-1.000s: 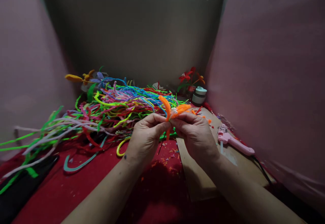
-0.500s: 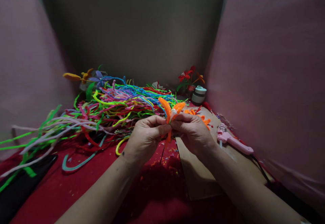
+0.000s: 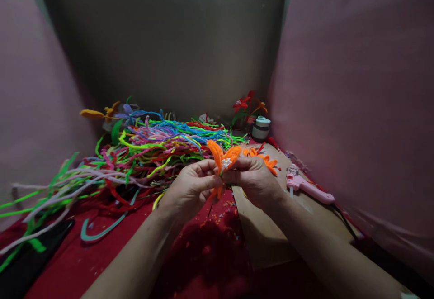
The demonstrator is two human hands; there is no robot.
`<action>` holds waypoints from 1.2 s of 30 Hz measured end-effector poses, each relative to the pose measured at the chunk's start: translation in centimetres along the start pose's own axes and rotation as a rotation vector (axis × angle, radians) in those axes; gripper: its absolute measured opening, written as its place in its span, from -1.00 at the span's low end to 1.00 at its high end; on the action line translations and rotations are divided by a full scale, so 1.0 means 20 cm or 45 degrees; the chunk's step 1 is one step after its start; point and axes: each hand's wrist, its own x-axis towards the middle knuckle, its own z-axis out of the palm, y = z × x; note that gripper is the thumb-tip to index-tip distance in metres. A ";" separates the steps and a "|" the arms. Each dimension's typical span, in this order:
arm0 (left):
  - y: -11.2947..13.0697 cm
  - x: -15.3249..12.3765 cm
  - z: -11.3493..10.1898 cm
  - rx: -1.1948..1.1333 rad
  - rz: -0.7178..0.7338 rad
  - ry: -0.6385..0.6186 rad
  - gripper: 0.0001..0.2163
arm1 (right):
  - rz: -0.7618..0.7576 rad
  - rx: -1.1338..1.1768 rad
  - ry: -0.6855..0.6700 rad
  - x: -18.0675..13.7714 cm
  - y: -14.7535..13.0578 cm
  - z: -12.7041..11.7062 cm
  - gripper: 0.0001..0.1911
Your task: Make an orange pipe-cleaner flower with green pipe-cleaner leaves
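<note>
Pipe cleaners (image 3: 162, 147): fuzzy, curved, lay heaped.
Flower (image 3: 219, 156): pointed orange petals flared beside white stamens (image 3: 226, 163).
Left hand (image 3: 190, 185), right hand (image 3: 257, 179): we pinched it.

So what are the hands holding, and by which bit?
An orange pipe-cleaner flower. The left hand and right hand both pinch it near its middle, close to the white stamens.

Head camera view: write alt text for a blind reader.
The left hand and right hand hold an orange pipe-cleaner flower with white stamens over a red surface. Behind lies a heap of multicolored pipe cleaners; a pink glue gun lies on a board at right.
</note>
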 end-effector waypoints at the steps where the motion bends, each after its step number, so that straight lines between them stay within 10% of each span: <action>1: 0.00 0.00 0.00 0.037 0.001 -0.029 -0.81 | 0.004 0.001 0.005 0.00 0.00 0.00 -0.95; 21: 0.05 -0.01 -0.04 0.307 0.177 0.026 -0.90 | 0.054 -0.213 -0.034 -0.02 -0.08 -0.01 -0.76; 26: 0.05 0.02 -0.04 0.195 0.234 0.103 -0.87 | -0.059 -1.280 0.172 0.09 -0.26 -0.35 -0.91; 30: 0.03 0.05 -0.05 0.115 0.239 0.161 -0.86 | 0.277 -2.018 0.012 0.19 -0.30 -0.58 -0.86; 36: 0.02 0.06 -0.07 0.110 0.191 0.172 -0.87 | 0.392 -2.276 -0.060 0.15 -0.14 -0.62 -0.93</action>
